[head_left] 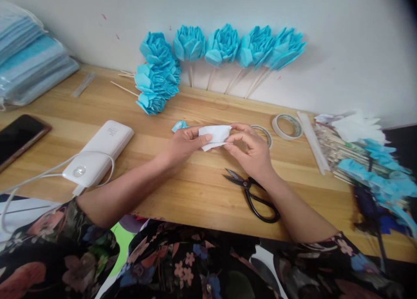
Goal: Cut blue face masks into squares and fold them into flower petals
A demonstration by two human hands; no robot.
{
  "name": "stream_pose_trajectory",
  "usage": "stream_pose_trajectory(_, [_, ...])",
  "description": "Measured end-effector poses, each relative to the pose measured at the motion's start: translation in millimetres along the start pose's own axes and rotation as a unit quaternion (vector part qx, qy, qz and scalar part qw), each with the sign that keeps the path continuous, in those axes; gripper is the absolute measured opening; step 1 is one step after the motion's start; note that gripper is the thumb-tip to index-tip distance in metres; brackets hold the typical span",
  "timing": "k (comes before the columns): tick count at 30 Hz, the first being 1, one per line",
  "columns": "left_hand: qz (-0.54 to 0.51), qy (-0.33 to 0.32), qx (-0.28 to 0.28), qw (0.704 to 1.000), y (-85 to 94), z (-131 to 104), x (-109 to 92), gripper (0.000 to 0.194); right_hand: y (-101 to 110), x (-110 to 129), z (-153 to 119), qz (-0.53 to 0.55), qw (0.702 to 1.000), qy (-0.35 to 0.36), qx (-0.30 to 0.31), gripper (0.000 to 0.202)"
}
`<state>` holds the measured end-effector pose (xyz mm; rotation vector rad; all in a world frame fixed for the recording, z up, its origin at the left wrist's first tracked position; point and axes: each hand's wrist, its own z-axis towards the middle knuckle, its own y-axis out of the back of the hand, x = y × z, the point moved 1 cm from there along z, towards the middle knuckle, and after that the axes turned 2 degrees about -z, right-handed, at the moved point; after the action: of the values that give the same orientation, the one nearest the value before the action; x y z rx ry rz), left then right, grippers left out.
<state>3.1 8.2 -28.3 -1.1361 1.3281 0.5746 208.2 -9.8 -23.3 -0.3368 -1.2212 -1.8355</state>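
Observation:
Between my two hands, above the middle of the table, is a small folded piece of white sheet material (215, 135); whether it is paper or fabric I cannot tell. My left hand (185, 145) pinches its left end, thumb lying on the near face. At the right end my right hand (250, 149) grips it between thumb and fingers, along a folded lower edge. A small blue crumpled piece (179, 126) lies just behind my left hand. Black-handled scissors (249, 190) rest below my right wrist, blades pointing left. A roll of tape (264, 134) is partly hidden behind my right hand.
Blue artificial flowers (223, 45) on sticks lean against the wall, with more stacked at left (156, 80). A second tape roll (287, 126) and a bundle of sticks and scraps (365, 151) lie right. A power bank (97, 153), phone (22, 139) and packed blue sheets (31, 56) are left.

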Motion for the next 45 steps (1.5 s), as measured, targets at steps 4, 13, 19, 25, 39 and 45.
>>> stream_pose_trajectory(4, [-0.015,-0.006,0.010,1.000,0.5,1.3,0.7,0.033,0.3,2.8,-0.9,0.053,0.997,-0.055,0.022,0.006])
stream_pose_trajectory(13, [0.002,-0.011,0.003,1.000,4.1,6.2,4.3,0.041,-0.6,2.8,-3.0,0.114,0.987,-0.110,0.036,0.021])
stream_pose_trajectory(19, [0.034,-0.027,0.020,0.999,0.5,2.6,-3.3,0.053,1.7,6.5,-2.4,0.095,0.988,-0.119,0.035,0.028])
stream_pose_trajectory(25, [0.179,-0.120,-0.035,0.976,1.9,4.7,-3.7,0.042,4.2,7.0,1.8,0.066,0.992,-0.105,0.036,0.027])
stream_pose_trajectory(39, [0.523,-0.326,0.021,0.787,1.2,-6.9,-24.7,0.039,92.8,31.7,-84.5,-0.265,0.927,-0.041,0.262,0.029])
stream_pose_trajectory(45, [0.577,-0.303,0.128,0.747,-40.3,15.3,-25.7,0.033,69.8,35.4,-102.6,-0.257,0.936,-0.025,0.238,0.034])
